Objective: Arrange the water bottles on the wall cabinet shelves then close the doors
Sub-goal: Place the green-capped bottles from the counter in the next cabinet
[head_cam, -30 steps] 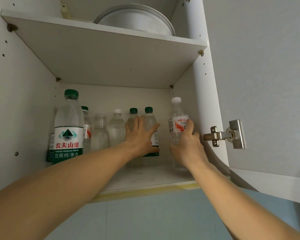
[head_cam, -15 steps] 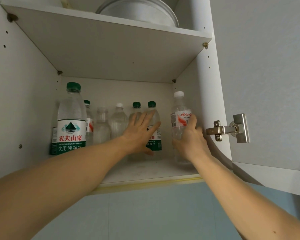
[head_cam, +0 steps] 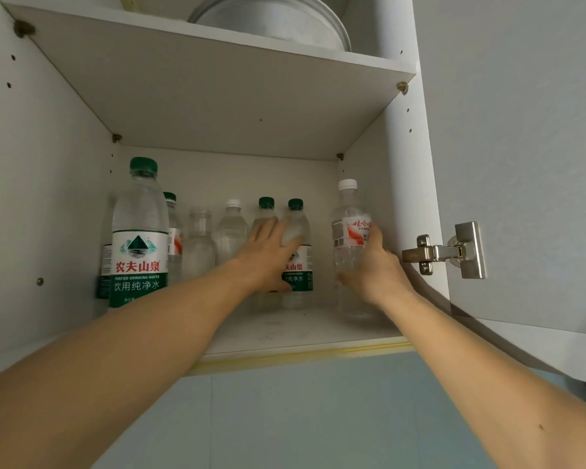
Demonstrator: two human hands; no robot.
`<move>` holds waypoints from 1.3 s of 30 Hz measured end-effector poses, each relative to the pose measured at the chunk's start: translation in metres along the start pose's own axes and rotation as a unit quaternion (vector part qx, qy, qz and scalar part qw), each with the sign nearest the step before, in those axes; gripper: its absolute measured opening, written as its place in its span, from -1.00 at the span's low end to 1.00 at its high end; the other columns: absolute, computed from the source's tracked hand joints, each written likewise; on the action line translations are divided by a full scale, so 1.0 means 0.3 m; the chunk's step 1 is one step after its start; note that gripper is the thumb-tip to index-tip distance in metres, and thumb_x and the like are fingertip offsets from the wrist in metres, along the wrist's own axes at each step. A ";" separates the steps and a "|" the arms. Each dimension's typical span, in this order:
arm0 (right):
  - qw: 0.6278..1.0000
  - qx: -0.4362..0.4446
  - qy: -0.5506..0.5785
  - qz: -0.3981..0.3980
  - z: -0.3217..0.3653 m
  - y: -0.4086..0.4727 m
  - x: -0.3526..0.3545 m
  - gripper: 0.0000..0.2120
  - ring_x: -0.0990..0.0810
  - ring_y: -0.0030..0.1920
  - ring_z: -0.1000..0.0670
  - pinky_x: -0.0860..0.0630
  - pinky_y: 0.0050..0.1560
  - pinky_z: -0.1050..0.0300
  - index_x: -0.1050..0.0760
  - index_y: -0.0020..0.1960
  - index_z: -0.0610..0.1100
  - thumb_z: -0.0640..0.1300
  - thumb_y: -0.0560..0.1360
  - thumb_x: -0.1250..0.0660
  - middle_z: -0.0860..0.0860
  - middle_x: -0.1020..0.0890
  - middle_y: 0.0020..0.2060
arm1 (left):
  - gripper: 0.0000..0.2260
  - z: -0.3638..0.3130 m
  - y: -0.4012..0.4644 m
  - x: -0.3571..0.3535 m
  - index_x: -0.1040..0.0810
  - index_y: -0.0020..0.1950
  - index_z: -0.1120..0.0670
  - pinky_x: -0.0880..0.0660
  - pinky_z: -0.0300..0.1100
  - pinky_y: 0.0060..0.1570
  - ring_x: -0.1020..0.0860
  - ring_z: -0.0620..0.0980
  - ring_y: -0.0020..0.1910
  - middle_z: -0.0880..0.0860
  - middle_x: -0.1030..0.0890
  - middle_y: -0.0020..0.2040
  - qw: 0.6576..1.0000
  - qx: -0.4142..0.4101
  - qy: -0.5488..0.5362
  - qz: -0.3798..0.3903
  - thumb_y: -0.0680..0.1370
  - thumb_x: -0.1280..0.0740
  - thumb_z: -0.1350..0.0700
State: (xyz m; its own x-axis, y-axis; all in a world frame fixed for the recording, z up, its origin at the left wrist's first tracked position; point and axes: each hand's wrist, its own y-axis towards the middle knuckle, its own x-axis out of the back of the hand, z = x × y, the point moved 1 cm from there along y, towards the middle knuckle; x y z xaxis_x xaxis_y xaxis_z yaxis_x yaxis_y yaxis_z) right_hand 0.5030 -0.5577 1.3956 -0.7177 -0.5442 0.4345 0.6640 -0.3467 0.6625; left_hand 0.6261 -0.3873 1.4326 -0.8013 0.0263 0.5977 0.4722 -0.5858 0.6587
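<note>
1. Two bare forearms reached up from the near edge into the open white wall cabinet, whose lower shelf [head_cam: 305, 333] had a yellowish strip along its front lip.
2. Nearest on the left of that shelf stood a tall clear plastic water bottle with a green cap and green-and-white label [head_cam: 138, 242], upright and untouched by either hand.
3. The right hand [head_cam: 374, 269] was wrapped round the lower body of a clear plastic bottle with a white cap and red-and-white label [head_cam: 349, 228], fingers curled on its right side and thumb at its front; the bottle stood upright on the shelf close to the cabinet's right wall.
4. The left hand [head_cam: 268, 255] lay with fingers spread and nearly straight against a clear green-capped bottle with a green label [head_cam: 296, 265], palm pressed to it; a matching green-capped bottle [head_cam: 266, 208] stood just left, partly hidden behind the hand.
5. Farther back, a row ran left: a clear white-capped bottle [head_cam: 232, 228], a clear bottle whose cap I could not make out [head_cam: 199, 242], and a green-capped bottle with a red-marked label [head_cam: 174, 231].
6. The right door [head_cam: 521, 157] stood open on a metal hinge [head_cam: 447, 252].
7. On the upper shelf sat a round white dish [head_cam: 274, 25].
</note>
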 end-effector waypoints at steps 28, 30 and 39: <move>0.941 0.133 -0.301 0.080 0.061 0.175 -0.046 0.31 -0.43 0.35 -0.43 -0.45 0.32 -0.30 0.38 0.61 -0.08 -0.13 0.34 -0.64 -0.32 -0.23 0.46 | 0.01 0.104 -0.028 0.031 -0.04 0.59 -0.03 -0.08 0.32 0.48 -0.12 0.28 0.52 0.19 -0.03 0.58 0.995 0.086 0.038 0.017 0.34 -0.56 -0.24; 0.909 0.180 -0.365 0.096 0.050 0.178 -0.056 0.37 -0.29 0.44 -0.45 -0.37 0.40 -0.30 0.42 0.60 -0.07 -0.07 0.31 -0.66 -0.32 -0.03 0.54 | 0.02 0.103 -0.029 0.028 -0.04 0.59 -0.02 -0.10 0.32 0.47 -0.13 0.27 0.52 0.19 -0.04 0.58 0.995 0.085 0.042 0.017 0.32 -0.56 -0.25; 0.845 0.234 -0.476 0.073 0.018 0.238 -0.135 0.30 0.16 0.61 -0.29 -0.25 0.53 -0.16 0.33 0.60 -0.26 0.18 0.35 -0.56 -0.33 0.18 0.58 | 0.13 0.097 -0.028 0.013 0.07 0.61 0.04 -0.14 0.30 0.46 -0.15 0.27 0.51 0.19 -0.02 0.59 0.991 0.096 0.089 0.013 0.30 -0.53 -0.33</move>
State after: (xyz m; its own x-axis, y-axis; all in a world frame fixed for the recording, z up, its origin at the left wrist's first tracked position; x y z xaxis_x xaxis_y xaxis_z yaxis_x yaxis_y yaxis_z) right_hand 0.5783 -0.5563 1.4288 -0.6267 0.3821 0.6791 0.7645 0.1327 0.6309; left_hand 0.6298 -0.3586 1.4426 -0.8321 -0.1407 0.5365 0.5410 -0.4185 0.7295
